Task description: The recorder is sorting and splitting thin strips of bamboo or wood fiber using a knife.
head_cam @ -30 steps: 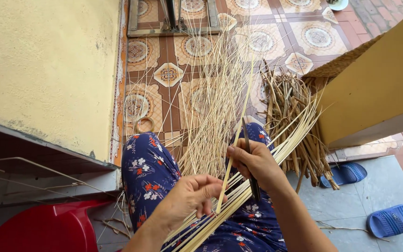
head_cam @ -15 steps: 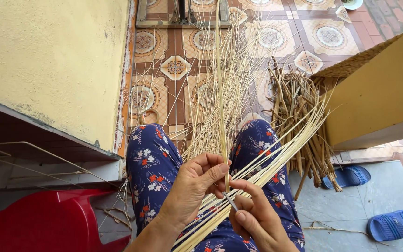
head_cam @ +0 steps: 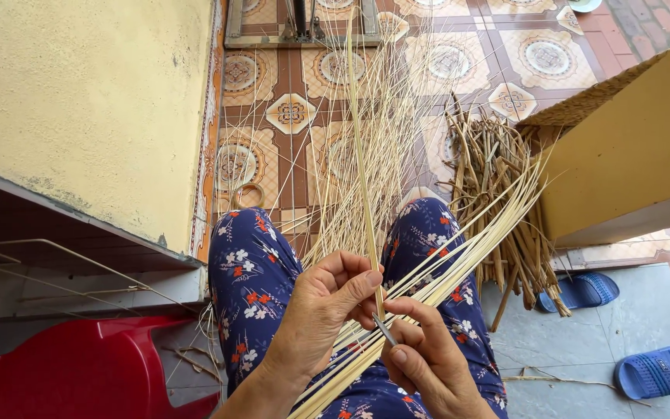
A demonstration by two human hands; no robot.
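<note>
Centrally, left hand (head_cam: 323,314) pinches one upright pale reed strip (head_cam: 362,182) above lap; right hand (head_cam: 428,361), touching left, grips small metal blade (head_cam: 385,330) at strip's base. Two blue slippers (head_cam: 579,289) right; one red plastic chair (head_cam: 79,365) left; no packages or labels seen.

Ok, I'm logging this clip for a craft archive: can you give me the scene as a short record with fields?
Left hand: left hand pinches an upright bamboo strip between thumb and fingers
Right hand: right hand holds a small knife blade at the strip's lower end
Lap: bundle of pale split strips lies across blue floral trousers
Floor: patterned tiles, pile of coarser bamboo sticks, two blue sandals
Left side: red plastic chair, yellow wall
</note>
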